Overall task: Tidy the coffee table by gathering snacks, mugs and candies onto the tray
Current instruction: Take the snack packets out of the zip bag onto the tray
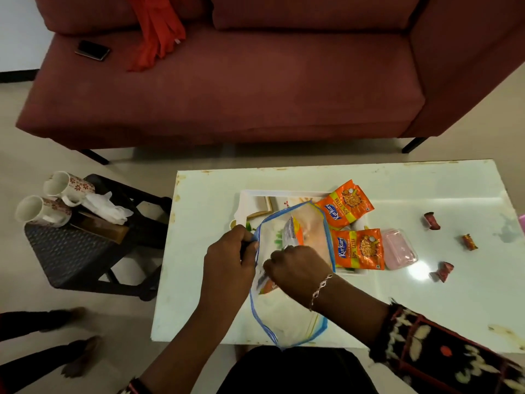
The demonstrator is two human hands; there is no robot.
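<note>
A clear zip bag (287, 317) with a blue edge lies across the near part of the white coffee table, reaching over the white tray (250, 194). My left hand (230, 257) grips the bag's left edge. My right hand (295, 268) is closed over the bag's mouth; what it pinches is hidden. A snack packet (294, 231) shows inside the bag. Two orange snack packets (345, 204) (359, 248) lie on the tray's right side, a pink lidded box (399, 248) beside them. Three wrapped candies (431, 220) (470, 241) (441, 271) are scattered on the table at right.
Two floral mugs (66, 186) (39, 210) and a crumpled white bag (106, 207) stand on a black side table (68, 251) at left. A maroon sofa (227, 81) with a phone (92, 50) and an orange cloth is behind. Another person's feet (79, 356) are at lower left.
</note>
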